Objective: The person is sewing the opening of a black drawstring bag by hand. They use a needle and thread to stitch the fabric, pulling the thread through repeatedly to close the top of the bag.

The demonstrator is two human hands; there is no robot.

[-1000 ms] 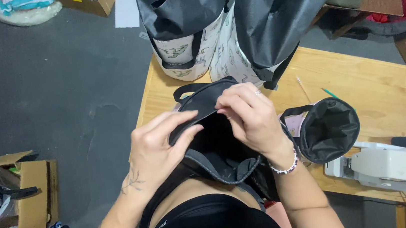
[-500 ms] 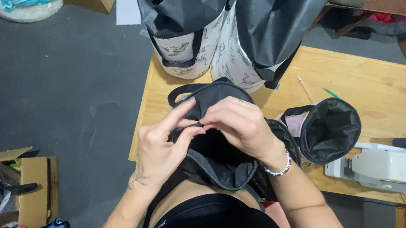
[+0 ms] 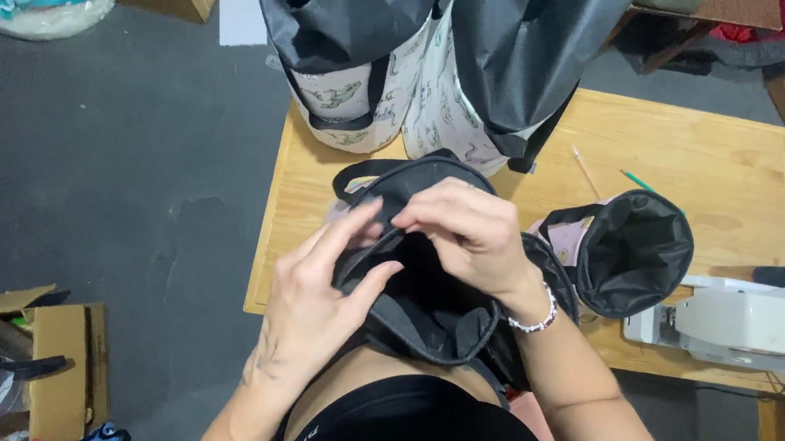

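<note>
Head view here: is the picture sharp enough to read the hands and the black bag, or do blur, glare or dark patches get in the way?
Head view: light is even and soft, with no glare on the wooden table. The left hand and right hand are slightly soft at the fingers. The black fabric bag they grip reads as a dark mass with little seam detail. The edges look slightly bent by the wide lens.

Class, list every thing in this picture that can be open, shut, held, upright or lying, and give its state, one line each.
Left hand: gripping the black fabric pouch at its rim.
Right hand: pinching the pouch's top edge.
Black fabric pouch: held, mouth open.
Second black-lined pouch: open, lying on its side on the wooden table.
Tall patterned bags: upright, black tops folded over.
Cardboard box: open, on the floor.
</note>
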